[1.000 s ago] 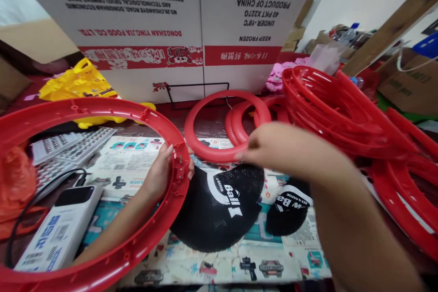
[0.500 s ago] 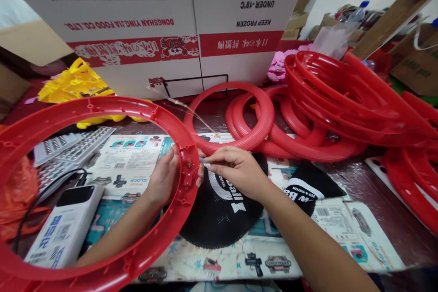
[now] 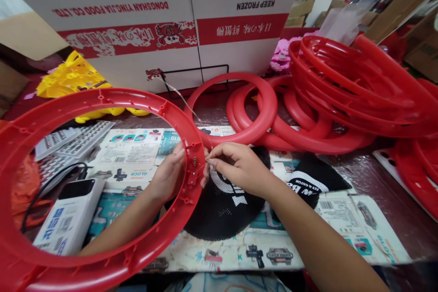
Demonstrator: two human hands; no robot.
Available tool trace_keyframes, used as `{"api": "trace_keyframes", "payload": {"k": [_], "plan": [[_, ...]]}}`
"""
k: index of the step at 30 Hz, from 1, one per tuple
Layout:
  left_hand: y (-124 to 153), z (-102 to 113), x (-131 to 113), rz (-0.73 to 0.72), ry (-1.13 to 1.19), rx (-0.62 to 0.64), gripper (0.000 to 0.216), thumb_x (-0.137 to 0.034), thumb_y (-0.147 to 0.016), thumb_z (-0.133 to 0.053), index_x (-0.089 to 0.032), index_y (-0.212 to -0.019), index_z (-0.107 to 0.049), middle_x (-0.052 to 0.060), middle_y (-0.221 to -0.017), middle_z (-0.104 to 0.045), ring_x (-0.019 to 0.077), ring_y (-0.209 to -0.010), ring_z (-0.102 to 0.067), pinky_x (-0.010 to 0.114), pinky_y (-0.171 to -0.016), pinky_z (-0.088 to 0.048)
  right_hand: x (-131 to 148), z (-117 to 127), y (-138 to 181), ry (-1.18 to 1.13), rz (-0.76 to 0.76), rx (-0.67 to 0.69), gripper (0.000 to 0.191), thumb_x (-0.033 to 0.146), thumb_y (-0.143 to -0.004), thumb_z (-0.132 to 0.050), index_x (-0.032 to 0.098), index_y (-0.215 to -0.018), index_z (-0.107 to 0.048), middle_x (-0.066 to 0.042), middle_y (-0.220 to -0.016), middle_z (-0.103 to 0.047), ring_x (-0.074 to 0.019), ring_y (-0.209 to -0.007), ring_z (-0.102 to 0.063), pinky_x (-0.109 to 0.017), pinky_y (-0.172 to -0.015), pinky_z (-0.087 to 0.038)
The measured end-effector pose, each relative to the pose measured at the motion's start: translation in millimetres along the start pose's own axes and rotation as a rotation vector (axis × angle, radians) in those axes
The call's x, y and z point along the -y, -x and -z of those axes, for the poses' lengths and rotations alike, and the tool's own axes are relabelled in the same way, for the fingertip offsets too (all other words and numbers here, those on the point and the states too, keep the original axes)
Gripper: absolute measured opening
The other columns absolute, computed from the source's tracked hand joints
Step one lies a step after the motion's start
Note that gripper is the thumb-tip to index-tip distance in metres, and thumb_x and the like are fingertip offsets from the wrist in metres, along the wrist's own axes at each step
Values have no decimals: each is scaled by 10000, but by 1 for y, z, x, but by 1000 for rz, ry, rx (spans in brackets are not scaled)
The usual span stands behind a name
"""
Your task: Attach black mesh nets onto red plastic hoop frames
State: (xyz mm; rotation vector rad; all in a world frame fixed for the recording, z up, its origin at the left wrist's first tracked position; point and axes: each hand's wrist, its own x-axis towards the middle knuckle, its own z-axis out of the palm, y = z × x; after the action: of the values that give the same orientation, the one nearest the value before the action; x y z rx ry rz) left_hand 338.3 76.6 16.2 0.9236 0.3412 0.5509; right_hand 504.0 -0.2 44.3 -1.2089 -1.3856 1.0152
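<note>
My left hand (image 3: pixel 173 171) reaches through a large red plastic ring (image 3: pixel 130 258) and grips its right side, fingertips showing past the outer edge. The ring stands tilted, its ribbed hollow face toward me. Small metal parts (image 3: pixel 194 168) sit in a seat on that side. Close beside them, my right hand (image 3: pixel 239 166) pinches finger and thumb together at the ring's outer edge; whatever lies between the fingertips is too small to make out. Beneath both hands lies a round black mesh piece (image 3: pixel 219 221) with white print.
Several soft red rings (image 3: pixel 236 134) lie behind my hands, and stacked red plastic frames (image 3: pixel 342 96) rise at the right. A white carton (image 3: pixel 130 0) stands at the back. Left are a white power bank (image 3: pixel 66 219), trays of small parts (image 3: pixel 85 143) and yellow pieces (image 3: pixel 71 77).
The view has tipped down and shifted slightly. My right hand's pinch has come closer to the ring's edge, and the pale bit at its fingertips no longer shows. My left hand keeps its grip.
</note>
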Motion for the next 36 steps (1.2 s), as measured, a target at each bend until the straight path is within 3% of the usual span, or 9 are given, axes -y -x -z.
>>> {"api": "trace_keyframes", "payload": {"k": [5,9,13,17,23,28,36], "plan": [[2,4,6,79,-12,72,562,-173,-618,-630,-219,-1145,-441,-7,-733,-701,204,-598,-682,286,-565,-519,4,1,3,-87,-67,42,30,180,-861,-620,172,-854,-648,15,-697,-678,-129,-646,-662,-248,-641,-525],[6,2,12,170,-58,133,587,-93,-611,-631,-231,-1141,-422,-4,-731,-717,190,-593,-684,265,-561,-528,5,4,3,67,62,65,31,144,-844,-660,174,-851,-668,3,-789,-672,-125,-723,-626,-250,-694,-506],[12,-5,18,223,-93,167,599,-93,-687,-693,-249,-1177,-386,2,-758,-727,186,-612,-691,262,-566,-539,1,5,0,200,224,78,75,116,-849,-695,187,-825,-694,3,-873,-595,-123,-816,-587,-273,-807,-496],[15,-9,22,231,-106,146,573,-178,-800,-714,-259,-1228,-342,-6,-763,-716,169,-585,-680,258,-549,-539,-4,3,-1,263,235,-1,141,52,-825,-699,190,-803,-719,15,-880,-498,-116,-822,-549,-271,-801,-485],[16,-13,26,218,-123,99,404,-254,-913,-646,-253,-1187,-349,-29,-702,-691,148,-545,-665,249,-542,-546,-6,0,-2,270,209,-53,137,62,-791,-747,194,-756,-736,12,-890,-479,-127,-840,-545,-301,-810,-492],[16,-15,26,211,-145,90,387,-226,-907,-617,-245,-1179,-343,-29,-712,-696,145,-534,-661,257,-544,-557,-5,1,-3,266,171,-42,153,55,-786,-750,201,-745,-736,12,-890,-480,-129,-854,-549,-301,-818,-499],[16,-18,22,252,-138,87,370,-166,-887,-567,-235,-1166,-335,-29,-709,-693,147,-526,-662,249,-527,-557,-8,4,-3,302,275,20,149,30,-806,-709,174,-770,-704,-3,-932,-487,-138,-891,-549,-305,-832,-485]]}}
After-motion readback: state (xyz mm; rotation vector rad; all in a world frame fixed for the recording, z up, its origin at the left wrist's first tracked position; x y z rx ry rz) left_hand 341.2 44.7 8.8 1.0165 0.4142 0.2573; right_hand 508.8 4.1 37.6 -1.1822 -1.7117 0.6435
